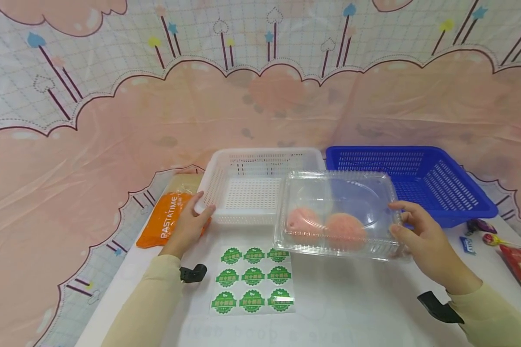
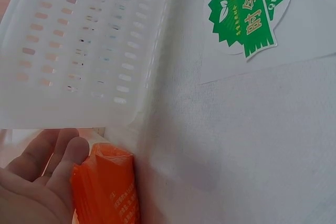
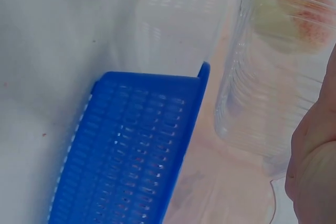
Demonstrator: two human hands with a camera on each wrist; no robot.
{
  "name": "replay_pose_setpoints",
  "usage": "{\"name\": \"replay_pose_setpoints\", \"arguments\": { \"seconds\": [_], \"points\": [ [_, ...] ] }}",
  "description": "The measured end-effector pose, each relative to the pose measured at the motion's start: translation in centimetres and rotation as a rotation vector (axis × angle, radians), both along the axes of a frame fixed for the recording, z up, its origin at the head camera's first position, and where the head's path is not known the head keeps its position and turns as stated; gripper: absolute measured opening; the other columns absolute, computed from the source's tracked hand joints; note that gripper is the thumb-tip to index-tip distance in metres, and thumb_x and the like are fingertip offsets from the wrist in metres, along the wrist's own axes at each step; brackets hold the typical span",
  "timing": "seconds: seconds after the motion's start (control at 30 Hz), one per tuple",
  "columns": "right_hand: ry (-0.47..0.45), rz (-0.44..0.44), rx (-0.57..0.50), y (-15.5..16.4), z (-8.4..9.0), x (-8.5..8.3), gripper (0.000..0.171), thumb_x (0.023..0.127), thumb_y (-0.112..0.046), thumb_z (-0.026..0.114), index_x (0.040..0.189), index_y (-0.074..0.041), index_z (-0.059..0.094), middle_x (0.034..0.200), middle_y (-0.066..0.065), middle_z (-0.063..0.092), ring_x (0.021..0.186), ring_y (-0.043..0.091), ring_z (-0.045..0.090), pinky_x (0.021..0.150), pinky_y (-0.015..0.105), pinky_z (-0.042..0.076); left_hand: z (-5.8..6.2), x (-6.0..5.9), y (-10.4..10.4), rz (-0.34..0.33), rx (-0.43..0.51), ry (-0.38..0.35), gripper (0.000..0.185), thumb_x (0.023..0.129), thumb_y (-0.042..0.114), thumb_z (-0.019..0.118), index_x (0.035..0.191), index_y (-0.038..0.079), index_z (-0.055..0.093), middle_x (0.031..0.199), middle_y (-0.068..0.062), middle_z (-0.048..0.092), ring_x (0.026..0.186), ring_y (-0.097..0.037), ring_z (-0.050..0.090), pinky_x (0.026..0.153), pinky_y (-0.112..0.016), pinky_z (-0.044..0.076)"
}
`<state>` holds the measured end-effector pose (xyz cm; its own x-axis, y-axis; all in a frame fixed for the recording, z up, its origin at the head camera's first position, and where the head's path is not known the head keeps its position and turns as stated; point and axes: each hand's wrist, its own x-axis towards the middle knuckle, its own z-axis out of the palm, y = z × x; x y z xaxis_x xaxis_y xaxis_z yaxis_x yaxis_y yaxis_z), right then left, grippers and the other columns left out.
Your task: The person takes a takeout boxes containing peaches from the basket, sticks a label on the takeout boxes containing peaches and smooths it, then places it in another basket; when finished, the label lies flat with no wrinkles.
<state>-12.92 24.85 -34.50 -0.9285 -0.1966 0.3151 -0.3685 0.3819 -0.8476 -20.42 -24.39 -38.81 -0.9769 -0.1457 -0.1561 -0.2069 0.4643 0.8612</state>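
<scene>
I seem to be at a small packing or craft table set up at home rather than in any shop or lab. The tabletop [image 1: 356, 299] is covered in white cloth, and a pink cartoon backdrop [image 1: 113, 120] with clouds and hearts hangs from 9 o'clock round to 3 o'clock. A white basket [image 1: 253, 166] sits at 12 o'clock, a blue basket [image 1: 438, 178] at 1 o'clock, and a sheet of green quality stickers [image 1: 253, 279] lies right before me.

A pink cloud-patterned backdrop [image 1: 113, 144] hangs behind the white table [image 1: 351, 308].
</scene>
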Motion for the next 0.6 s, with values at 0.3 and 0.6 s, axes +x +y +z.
{"name": "replay_pose_setpoints", "arguments": {
  "seconds": [0.3,0.6],
  "points": [
    [-0.03,0.054,-0.159,1.1,-1.5,1.2,0.049,0.102,0.01,0.041,0.137,-0.023,0.048,0.102,0.007,0.049,0.084,0.013,0.059,0.061,0.025,0.057,0.1,0.0,0.0,0.005,0.02,-0.008,0.081,0.096,0.057,0.058,0.162,0.031,0.017,0.149,-0.017,0.037,0.118,-0.034,0.045,0.105,-0.049,0.043],
    [-0.019,0.167,-0.314,2.0,-2.5,2.3,0.053,0.1,0.017,0.035,0.137,-0.018,0.049,0.106,0.002,0.054,0.083,0.013,0.063,0.057,0.027,0.058,0.1,-0.1,0.2,0.005,0.003,-0.012,0.081,0.097,0.055,0.057,0.162,0.031,0.016,0.148,-0.019,0.038,0.118,-0.035,0.044,0.105,-0.051,0.043]
  ]
}}
